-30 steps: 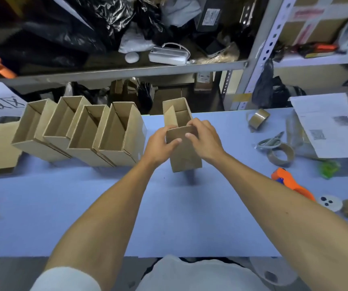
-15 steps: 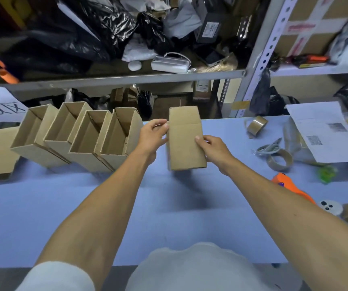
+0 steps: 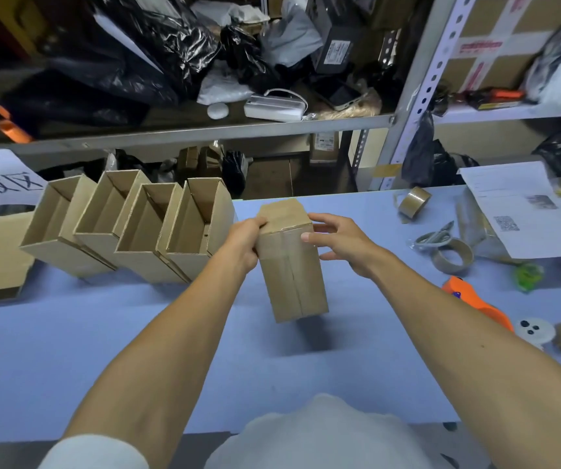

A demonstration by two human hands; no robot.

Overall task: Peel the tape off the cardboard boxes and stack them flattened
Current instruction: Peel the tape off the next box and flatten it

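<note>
Your left hand (image 3: 243,243) grips the box (image 3: 291,265) at its upper left edge, fingers curled round the corner. The box hangs above the table (image 3: 137,333), tilted, with its taped seam facing you. Your right hand (image 3: 340,243) is at the upper right corner with fingers spread and nearly straight; the fingertips (image 3: 306,236) touch the edge near the tape (image 3: 284,245) but clamp on nothing.

The box looks light: one hand carries it with no strain. The cardboard is thin and stiff along its folds, yet the walls will likely buckle if you squeeze mid-panel, so keep your hold at the corners and edges, where it is strongest. The tape lies smooth and flat over the seam; it is probably slippery, so start at an end where it wraps over the top fold and lift with a nail. Pull low and along the seam, or the paper face may tear off with it.

Four open boxes (image 3: 130,228) lean in a row to the left, just beside your left wrist, so mind them as you turn this one.
</note>
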